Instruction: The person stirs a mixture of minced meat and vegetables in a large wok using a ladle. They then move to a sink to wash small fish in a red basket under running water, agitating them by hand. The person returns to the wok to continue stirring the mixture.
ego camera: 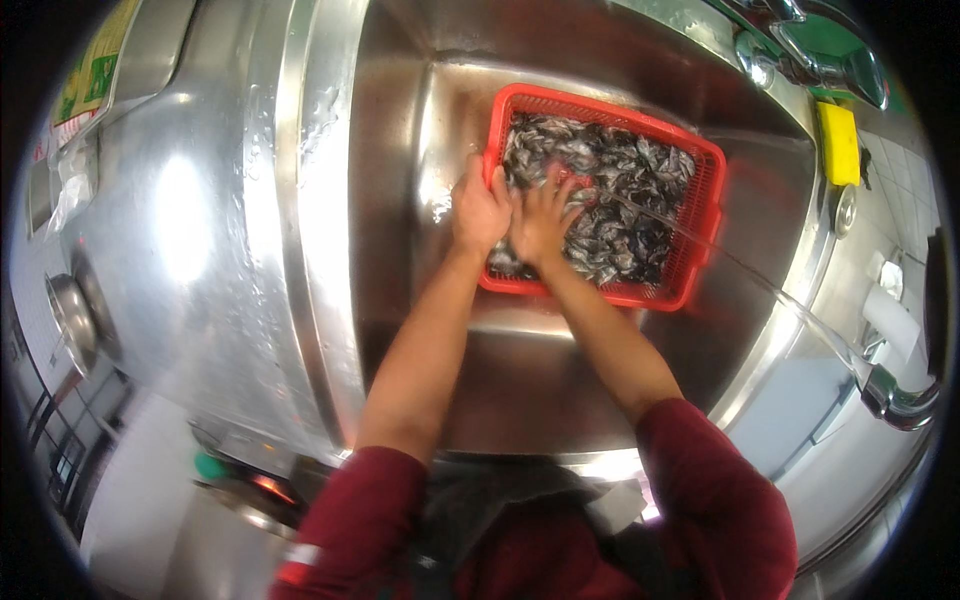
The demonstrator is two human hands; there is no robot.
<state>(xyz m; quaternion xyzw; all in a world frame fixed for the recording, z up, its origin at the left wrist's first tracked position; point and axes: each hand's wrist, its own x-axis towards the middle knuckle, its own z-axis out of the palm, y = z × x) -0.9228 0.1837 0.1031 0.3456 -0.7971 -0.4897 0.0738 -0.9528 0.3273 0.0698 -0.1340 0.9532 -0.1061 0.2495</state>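
Note:
A red plastic basket [716, 195] with slotted walls sits in a stainless steel sink [517, 375]. Wet grey, black and silvery pieces [622, 225], perhaps fish skin or small fish, cover its bottom; their exact kind cannot be told. At the basket's left rim, my left hand [481, 206] grips the edge, thumb on the inner side. Palm down with fingers spread, my right hand [541, 221] rests on the pieces close beside it. A thin stream of water [739, 264] runs from the chrome faucet spout [892, 397] into the basket near my right fingertips.
A wet steel counter [202, 247] extends left of the sink, with a metal bowl [71, 315] at its far side. On the right ledge lie a yellow sponge [838, 144] and a round metal piece [845, 211]. More chrome tap fittings [817, 56] stand at upper right.

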